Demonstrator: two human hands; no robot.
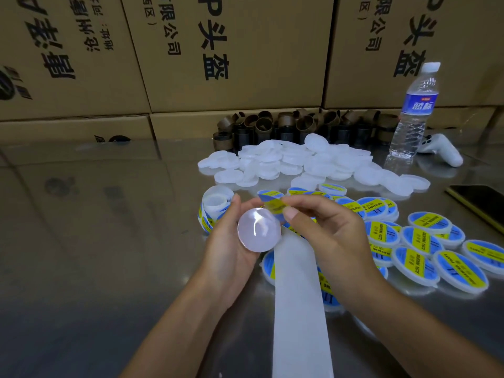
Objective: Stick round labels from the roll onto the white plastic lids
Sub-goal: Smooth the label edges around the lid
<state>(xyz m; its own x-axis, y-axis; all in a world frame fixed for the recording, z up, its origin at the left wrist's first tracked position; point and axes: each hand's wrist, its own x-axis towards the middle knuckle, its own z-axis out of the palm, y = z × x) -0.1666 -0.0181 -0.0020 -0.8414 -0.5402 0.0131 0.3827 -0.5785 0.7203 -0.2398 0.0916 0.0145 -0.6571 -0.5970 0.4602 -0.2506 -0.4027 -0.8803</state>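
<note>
A warehouse packing station: stacked printed cardboard boxes (231, 50) wall in a shiny metal desk (95, 241) heaped with plastic lids (294, 162) and empty label cores (272, 126).

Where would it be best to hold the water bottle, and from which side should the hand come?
Wrap the fingers round the clear ribbed body just below the blue label of the water bottle, coming from the near side. It stands upright with its cap on; a white controller lies at its right and cardboard boxes stand behind.

bare lids (286, 159) behind | labelled lids (420, 241) right | roll (215, 211) left
</note>
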